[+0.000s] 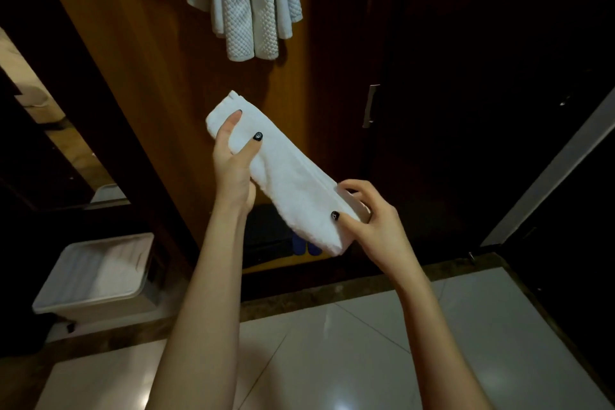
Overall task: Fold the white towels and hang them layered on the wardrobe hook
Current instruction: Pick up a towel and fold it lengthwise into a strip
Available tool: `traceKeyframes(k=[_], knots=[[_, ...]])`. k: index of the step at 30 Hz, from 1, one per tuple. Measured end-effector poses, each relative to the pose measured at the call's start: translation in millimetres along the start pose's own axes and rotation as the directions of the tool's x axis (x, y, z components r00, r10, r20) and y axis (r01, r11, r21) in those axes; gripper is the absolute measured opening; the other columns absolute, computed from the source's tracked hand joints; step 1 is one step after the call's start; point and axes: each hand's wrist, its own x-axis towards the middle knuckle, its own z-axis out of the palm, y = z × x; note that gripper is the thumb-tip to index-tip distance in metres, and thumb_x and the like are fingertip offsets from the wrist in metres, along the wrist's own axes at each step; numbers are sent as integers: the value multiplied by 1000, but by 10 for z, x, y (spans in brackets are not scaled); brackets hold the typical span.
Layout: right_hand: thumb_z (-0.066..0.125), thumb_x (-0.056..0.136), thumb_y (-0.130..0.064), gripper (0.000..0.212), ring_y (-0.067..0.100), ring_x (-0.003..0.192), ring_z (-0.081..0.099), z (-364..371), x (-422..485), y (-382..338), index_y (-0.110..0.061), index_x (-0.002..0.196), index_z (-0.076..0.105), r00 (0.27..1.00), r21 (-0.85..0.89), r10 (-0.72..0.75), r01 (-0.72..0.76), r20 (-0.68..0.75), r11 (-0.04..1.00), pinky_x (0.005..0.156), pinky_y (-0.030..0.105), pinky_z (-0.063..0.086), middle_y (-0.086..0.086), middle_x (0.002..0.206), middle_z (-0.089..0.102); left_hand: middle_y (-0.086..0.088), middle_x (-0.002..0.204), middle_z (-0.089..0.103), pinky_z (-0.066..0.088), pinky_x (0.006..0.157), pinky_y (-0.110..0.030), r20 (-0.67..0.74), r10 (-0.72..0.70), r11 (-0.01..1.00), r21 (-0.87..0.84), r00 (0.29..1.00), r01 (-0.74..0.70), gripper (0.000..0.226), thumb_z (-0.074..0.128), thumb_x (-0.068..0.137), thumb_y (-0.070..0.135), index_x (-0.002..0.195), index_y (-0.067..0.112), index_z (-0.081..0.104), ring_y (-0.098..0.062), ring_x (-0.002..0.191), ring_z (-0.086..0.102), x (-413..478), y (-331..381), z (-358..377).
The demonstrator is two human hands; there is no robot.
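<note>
Holding one long folded white terry towel (286, 176) slantwise at both ends, before the brown wooden wardrobe panel (143, 83).

Listed large to small: wardrobe panel as backdrop; glossy white tiled floor (366, 359); white rectangular plastic bin (100, 306), low left, pale cloth inside; pale waffle-weave towels (246, 0) hanging at top, hook out of view; folded towel in mid-air, well below them. Risk, as judged: stacked layers may slide apart if either grip loosens on the lift; pushing against the hung towels could drag them off the hook. Pose: left hand (233, 170) raised, thumb over the far end, fingers wrapped beneath; right hand (372, 220) lower, thumb on top, fingers curled round the near end.
</note>
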Motion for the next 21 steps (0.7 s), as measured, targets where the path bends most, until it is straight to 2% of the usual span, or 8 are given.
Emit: traceKeyframes(k=[2, 4, 8, 10, 13, 16, 18, 21], knots=[[70, 86, -21, 31, -10, 102, 53, 18, -11, 12, -45, 103, 57, 998, -50, -22, 19, -66, 999, 74, 6, 45, -26, 108, 58, -6, 127, 57, 55, 82, -27, -21, 13, 1000, -13, 1000, -13, 51, 60, 91, -3, 137, 18, 49, -19, 112, 61, 21, -2, 42], [74, 84, -23, 25, -8, 88, 54, 14, -13, 34, -35, 96, 57, 995, -86, 11, -20, -96, 996, 66, 8, 44, -18, 96, 58, -7, 129, 55, 56, 83, -28, -28, 16, 1000, -25, 999, -17, 51, 59, 92, -3, 137, 18, 48, -21, 115, 60, 50, -4, 75], [72, 84, -15, 17, -1, 65, 49, -9, -27, 74, -20, 81, 56, 997, -125, 23, -33, -80, 992, 58, 15, 39, -7, 74, 54, -10, 134, 53, 55, 82, -26, 16, 17, 1000, 0, 1000, -17, 50, 60, 92, -1, 136, 19, 48, -22, 118, 58, 96, -38, 90], [68, 87, -11, 19, 0, 68, 51, -57, -27, 65, -21, 76, 57, 994, -111, -20, 8, -105, 994, 61, 14, 41, -8, 76, 56, -9, 136, 51, 54, 82, -25, 51, 22, 999, 41, 998, -24, 49, 61, 92, 1, 135, 20, 48, -21, 119, 58, 126, -58, 62], [62, 92, -11, 21, 4, 79, 55, -143, -15, 65, -26, 79, 56, 987, -107, -70, 55, -148, 993, 68, 16, 45, -7, 88, 58, -2, 133, 50, 55, 81, -24, 90, 36, 989, 140, 995, -48, 51, 62, 93, 5, 138, 21, 45, -16, 116, 57, 172, -96, 15], [57, 97, -18, 18, 6, 72, 56, -170, -8, 90, -30, 84, 53, 980, -120, -41, 18, -194, 993, 59, 17, 45, -8, 81, 57, -3, 137, 46, 55, 92, -34, 132, 24, 961, 269, 991, -59, 52, 62, 93, 7, 135, 31, 42, -19, 121, 53, 215, -149, 6], [54, 98, -18, 21, 1, 63, 54, -166, -12, 113, -31, 83, 50, 969, -126, -27, -4, -247, 992, 52, 13, 41, -8, 75, 55, -4, 139, 44, 54, 95, -37, 143, 13, 952, 302, 990, -56, 51, 62, 94, 8, 130, 37, 42, -21, 123, 52, 228, -181, 18], [48, 100, -16, 23, -5, 57, 51, -119, 0, 126, -32, 84, 44, 935, -151, 1, -58, -355, 987, 47, 13, 39, -5, 71, 52, -3, 136, 46, 57, 84, -30, 139, -10, 958, 285, 990, -31, 50, 61, 94, 7, 130, 37, 42, -19, 118, 53, 213, -228, 61]])
